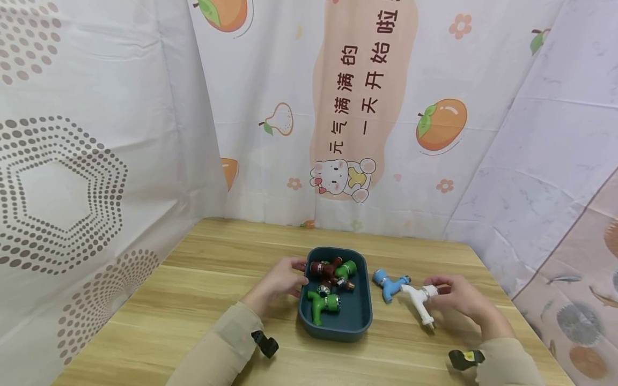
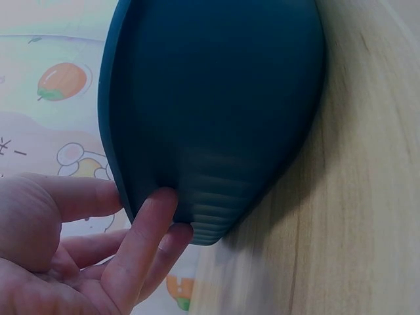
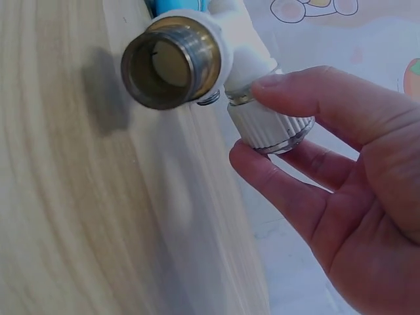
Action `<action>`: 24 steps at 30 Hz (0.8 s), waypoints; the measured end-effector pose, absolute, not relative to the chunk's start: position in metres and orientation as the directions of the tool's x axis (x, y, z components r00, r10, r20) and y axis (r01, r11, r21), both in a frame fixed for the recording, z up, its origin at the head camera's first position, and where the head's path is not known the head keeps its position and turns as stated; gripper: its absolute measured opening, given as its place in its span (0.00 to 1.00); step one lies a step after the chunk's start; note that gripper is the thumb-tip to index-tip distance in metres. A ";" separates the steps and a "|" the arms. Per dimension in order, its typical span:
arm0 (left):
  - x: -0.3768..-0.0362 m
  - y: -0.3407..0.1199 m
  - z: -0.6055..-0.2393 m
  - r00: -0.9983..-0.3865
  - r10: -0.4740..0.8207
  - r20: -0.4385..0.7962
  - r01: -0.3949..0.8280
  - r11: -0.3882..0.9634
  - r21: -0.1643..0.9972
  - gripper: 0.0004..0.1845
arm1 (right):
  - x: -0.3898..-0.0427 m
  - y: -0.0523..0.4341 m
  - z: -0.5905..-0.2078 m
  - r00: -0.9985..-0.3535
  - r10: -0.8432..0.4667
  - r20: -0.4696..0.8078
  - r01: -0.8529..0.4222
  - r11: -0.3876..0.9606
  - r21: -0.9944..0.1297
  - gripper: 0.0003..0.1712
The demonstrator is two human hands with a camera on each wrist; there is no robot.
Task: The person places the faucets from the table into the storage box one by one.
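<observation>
My left hand (image 1: 285,277) is at the left side of a dark teal plastic bin (image 1: 359,321). In the left wrist view the thumb meets the rim and fingertips (image 2: 161,200) lie on the outer wall. Inside the bin are a green faucet (image 1: 318,306), another green faucet (image 1: 346,269) and dark red faucets (image 1: 323,269), overlapping one another. My right hand (image 1: 458,300) pinches a white faucet (image 1: 419,301) by its ribbed knob (image 3: 269,125), thumb on one side and fingers on the other. The threaded metal end (image 3: 174,62) faces the right wrist camera.
A blue faucet (image 1: 390,285) lies on the wooden table (image 1: 217,257) between the bin and the white faucet. Printed curtains (image 1: 270,80) enclose the table at the back and both sides. Black wrist straps (image 1: 264,343) show at both sleeves.
</observation>
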State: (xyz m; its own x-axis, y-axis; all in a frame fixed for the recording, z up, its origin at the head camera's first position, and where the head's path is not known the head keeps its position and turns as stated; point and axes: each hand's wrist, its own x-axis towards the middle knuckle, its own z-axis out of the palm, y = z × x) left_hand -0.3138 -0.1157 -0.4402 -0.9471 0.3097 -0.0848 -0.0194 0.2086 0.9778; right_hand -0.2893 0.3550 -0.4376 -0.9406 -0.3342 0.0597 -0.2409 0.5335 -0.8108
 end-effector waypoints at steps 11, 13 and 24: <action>-0.313 -0.115 -0.439 -0.950 0.300 -0.084 -0.014 0.226 0.974 0.33 | -0.287 0.353 -0.431 -0.951 -0.300 0.073 -0.224 0.508 -0.831 0.30; -0.313 -0.116 -0.438 -0.950 0.301 -0.084 -0.014 0.229 0.973 0.33 | -0.287 0.353 -0.430 -0.954 -0.290 0.080 -0.225 0.511 -0.829 0.30; -0.314 -0.115 -0.439 -0.950 0.301 -0.085 -0.016 0.226 0.974 0.33 | -0.288 0.352 -0.423 -0.960 -0.241 0.145 -0.255 0.529 -0.809 0.31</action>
